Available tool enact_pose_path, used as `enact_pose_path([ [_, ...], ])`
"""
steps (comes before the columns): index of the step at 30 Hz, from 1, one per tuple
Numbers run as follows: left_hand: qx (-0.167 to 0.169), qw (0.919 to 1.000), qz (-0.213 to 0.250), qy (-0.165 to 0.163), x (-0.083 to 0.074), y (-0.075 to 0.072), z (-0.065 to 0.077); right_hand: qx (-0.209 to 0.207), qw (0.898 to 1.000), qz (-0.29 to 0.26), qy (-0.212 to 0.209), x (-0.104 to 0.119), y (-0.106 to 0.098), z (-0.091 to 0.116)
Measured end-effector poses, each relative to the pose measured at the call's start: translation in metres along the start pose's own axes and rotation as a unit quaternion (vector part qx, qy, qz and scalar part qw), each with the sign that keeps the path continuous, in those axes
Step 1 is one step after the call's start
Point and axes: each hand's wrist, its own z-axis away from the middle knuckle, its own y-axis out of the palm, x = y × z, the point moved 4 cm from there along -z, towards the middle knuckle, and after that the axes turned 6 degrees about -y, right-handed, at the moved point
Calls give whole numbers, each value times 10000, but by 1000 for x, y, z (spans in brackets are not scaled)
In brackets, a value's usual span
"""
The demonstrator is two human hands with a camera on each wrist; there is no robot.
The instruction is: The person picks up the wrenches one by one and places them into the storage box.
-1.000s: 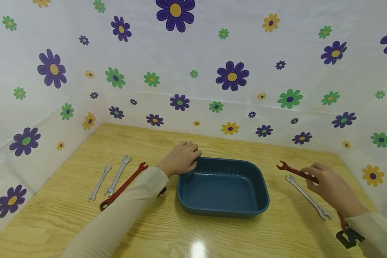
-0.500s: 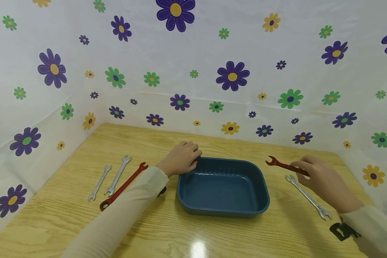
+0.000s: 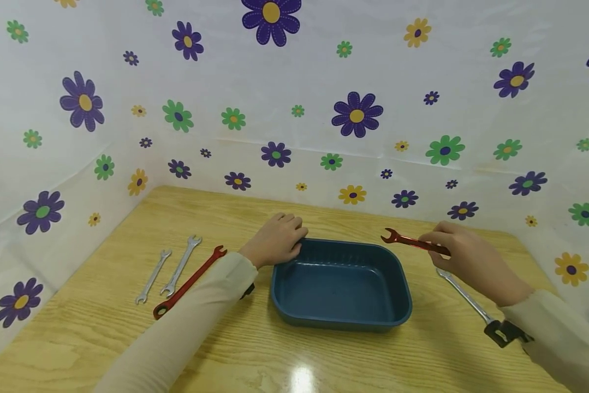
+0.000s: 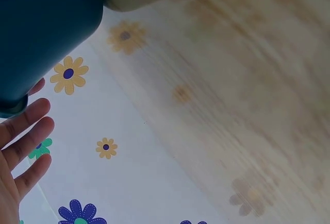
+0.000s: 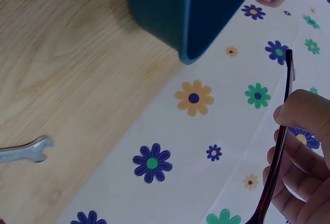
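My right hand (image 3: 463, 256) pinches a red open-ended wrench (image 3: 407, 241) between thumb and fingers. The wrench is held above the table, its forked end pointing left toward the top right corner of a dark blue plastic tub (image 3: 340, 323). In the right wrist view the same wrench (image 5: 277, 165) shows edge-on, under the thumb. At the tub's far left corner, my left hand (image 3: 274, 240) grips the rim. The left wrist view has its fingers (image 4: 31, 141) along the outside of the tub wall (image 4: 51, 28); the thumb is hidden there. Inside the tub no object shows.
Left of the tub lie two silver wrenches (image 3: 181, 266) and a red wrench (image 3: 191, 281), partly behind my left sleeve. A silver wrench (image 3: 466, 295) lies below my right hand. A flower-printed sheet (image 3: 294, 82) borders the wooden table (image 3: 255, 355) behind and at both sides.
My right hand has carried the red wrench left and slightly away from me, nearer the tub's right corner. My left hand and the tub have stayed in place.
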Motion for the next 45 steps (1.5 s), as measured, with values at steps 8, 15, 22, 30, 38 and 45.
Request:
enact_pose_path([
  [8,43,10000,13,-82,2,0,1,303,9989,-341,-56,10,4,-24],
  [15,-13,9999,108,-113,3,-1,1,761,9943,-744,18,19,12,-43],
  [22,-55,9997,154,-162,4,-1,0,1217,9868,-1068,40,25,24,-61],
  [30,-104,9994,291,-154,5,-2,0,1443,9815,-1163,-486,38,41,-79],
  [38,-128,9973,724,-69,8,-1,1,1778,9714,-1406,-709,47,63,-92],
  [45,76,9969,760,-182,11,-7,2,1899,9619,-1840,-699,50,76,-102],
])
